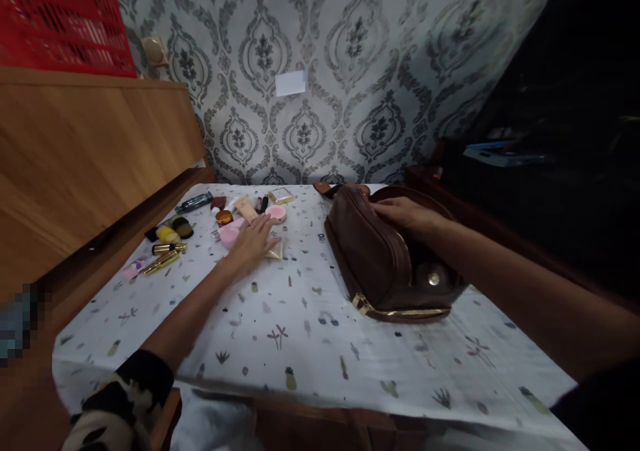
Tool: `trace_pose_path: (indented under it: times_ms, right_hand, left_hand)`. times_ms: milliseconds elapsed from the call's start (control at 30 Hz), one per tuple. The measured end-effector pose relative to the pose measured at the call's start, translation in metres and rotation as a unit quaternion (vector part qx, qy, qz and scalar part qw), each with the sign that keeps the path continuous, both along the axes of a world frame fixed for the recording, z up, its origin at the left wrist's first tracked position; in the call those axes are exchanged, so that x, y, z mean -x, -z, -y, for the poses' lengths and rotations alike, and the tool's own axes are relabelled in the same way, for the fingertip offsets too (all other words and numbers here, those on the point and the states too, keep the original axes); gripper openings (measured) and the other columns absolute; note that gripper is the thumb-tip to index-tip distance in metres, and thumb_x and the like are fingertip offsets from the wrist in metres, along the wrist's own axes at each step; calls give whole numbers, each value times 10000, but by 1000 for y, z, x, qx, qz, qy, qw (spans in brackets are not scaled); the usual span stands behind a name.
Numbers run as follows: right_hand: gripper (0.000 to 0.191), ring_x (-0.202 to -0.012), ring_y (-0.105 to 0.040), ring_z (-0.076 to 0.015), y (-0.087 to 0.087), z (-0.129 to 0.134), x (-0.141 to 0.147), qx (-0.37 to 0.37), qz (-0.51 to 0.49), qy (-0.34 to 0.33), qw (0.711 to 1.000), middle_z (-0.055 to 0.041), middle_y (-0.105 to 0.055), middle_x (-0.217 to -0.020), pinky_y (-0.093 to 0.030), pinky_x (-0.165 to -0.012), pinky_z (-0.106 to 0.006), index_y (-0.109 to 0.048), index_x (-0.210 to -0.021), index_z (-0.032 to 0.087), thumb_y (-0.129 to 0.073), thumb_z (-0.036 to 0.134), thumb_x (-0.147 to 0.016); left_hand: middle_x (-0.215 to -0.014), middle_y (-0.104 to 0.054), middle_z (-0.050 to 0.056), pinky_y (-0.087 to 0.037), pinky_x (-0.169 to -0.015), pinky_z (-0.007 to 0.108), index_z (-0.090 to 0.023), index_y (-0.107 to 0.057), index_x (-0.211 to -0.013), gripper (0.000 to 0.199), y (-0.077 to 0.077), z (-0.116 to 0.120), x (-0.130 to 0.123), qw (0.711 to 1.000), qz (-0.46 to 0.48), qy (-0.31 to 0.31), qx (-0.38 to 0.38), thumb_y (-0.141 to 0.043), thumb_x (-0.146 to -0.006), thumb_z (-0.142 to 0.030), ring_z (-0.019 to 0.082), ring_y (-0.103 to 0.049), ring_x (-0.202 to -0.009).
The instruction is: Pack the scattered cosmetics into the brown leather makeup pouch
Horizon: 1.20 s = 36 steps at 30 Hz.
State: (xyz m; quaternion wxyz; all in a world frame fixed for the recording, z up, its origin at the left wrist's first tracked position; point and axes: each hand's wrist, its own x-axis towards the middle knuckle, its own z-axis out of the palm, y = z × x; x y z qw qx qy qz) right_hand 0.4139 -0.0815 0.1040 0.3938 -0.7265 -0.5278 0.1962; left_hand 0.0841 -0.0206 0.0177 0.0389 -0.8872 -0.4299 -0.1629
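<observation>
A brown leather-look makeup bag (pixel 365 244) with gold zips stands on the right half of the table, its top open. My right hand (pixel 407 214) grips the bag's upper rim at the opening; some of its fingers are hidden there. To the left, my left hand (pixel 253 241) lies with fingers stretched over a group of cosmetics. Beneath and beside it are a pink round item (pixel 230 237), a beige squeeze tube (pixel 245 209) and a pink compact (pixel 276 214). A pale gold-edged item (pixel 275 249) shows partly by the thumb.
Gold lipstick-like tubes (pixel 163 263), yellow and black puffs (pixel 169 234), an amber-lidded jar (pixel 224 217), a dark clear-ended case (pixel 194 202) and a square palette (pixel 281 195) lie on the patterned tablecloth (pixel 300 344). A wooden cabinet (pixel 95 124) carrying a red basket (pixel 65 24) borders the left.
</observation>
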Motion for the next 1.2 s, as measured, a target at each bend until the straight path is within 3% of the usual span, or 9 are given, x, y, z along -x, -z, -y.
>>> trace_pose_path:
  times_ms: [100,200,300,400,500,600,767,967,1200]
  right_hand:
    - [265,-635,-598,-104,-15,15,10,-26,-77,23,996,-136,-717,-869,-497,-662,-264,-675,-1051,42,-512,243,-988]
    - [253,-758,-638,-148,-22,37,28,-187,-23,58,980,-143,-730,-1004,-519,-750,-313,-686,-1128,103,-612,224,-917]
    - [183,-971,-675,-228,-16,60,57,-360,123,13,925,-122,-733,-1065,-527,-885,-407,-722,-1032,181,-612,214,-889]
    - [142,-1150,-636,-270,2,75,94,-447,176,-77,873,-122,-702,-1147,-499,-1004,-475,-703,-992,214,-582,215,-918]
    - [167,-1179,-606,-273,34,72,128,-435,186,-182,862,-102,-683,-1160,-492,-1024,-500,-682,-1009,237,-559,168,-919]
    - [195,-1207,-577,-289,74,52,152,-316,184,-255,895,-128,-650,-1220,-498,-1009,-511,-684,-1024,222,-523,173,-925]
    - [389,-1337,-482,-313,123,17,174,-122,140,-236,954,-174,-540,-1376,-432,-1098,-499,-603,-1276,174,-559,234,-894]
    - [350,-1214,-550,-287,135,8,178,-124,117,-234,957,-143,-626,-1263,-434,-1067,-461,-599,-1235,175,-556,214,-891]
    - [336,-1148,-576,-259,135,12,175,-121,111,-238,957,-107,-660,-1191,-450,-1036,-410,-629,-1189,177,-550,156,-863]
  left_hand:
    - [-1622,-370,149,-210,-1212,626,-186,-320,-1553,627,4,-6,30,998,-41,-36,33,-316,-1040,-547,309,-270,-1535]
    - [-1562,-455,173,-265,-1182,600,-155,-371,-1523,651,10,-6,58,997,-61,-41,23,-320,-1030,-576,332,-321,-1504]
    - [-1484,-537,172,-337,-1130,556,-158,-453,-1460,600,16,-6,81,998,-64,-15,-8,-332,-1032,-560,326,-414,-1429]
    - [-1428,-579,143,-369,-1107,507,-184,-517,-1392,486,21,-9,98,999,-42,10,-24,-315,-1052,-467,288,-474,-1361]
    - [-1379,-587,139,-391,-1099,475,-176,-551,-1343,431,22,-12,111,999,-4,-1,-43,-331,-1043,-395,280,-499,-1299]
    - [-1346,-577,153,-418,-1069,480,-159,-545,-1347,461,18,-10,120,997,11,-60,-39,-423,-997,-432,308,-498,-1255]
    - [-1395,-548,122,-397,-1088,490,-190,-524,-1387,524,0,-4,122,998,-34,-56,11,-511,-872,-281,315,-453,-1302]
    - [-1453,-510,122,-364,-1160,446,-185,-531,-1378,448,-18,-24,88,1000,3,1,-5,-422,-949,-250,269,-431,-1370]
    - [-1397,-585,143,-445,-1106,402,-183,-485,-1451,498,-15,-48,26,993,-38,-50,100,-458,-957,-237,264,-561,-1303]
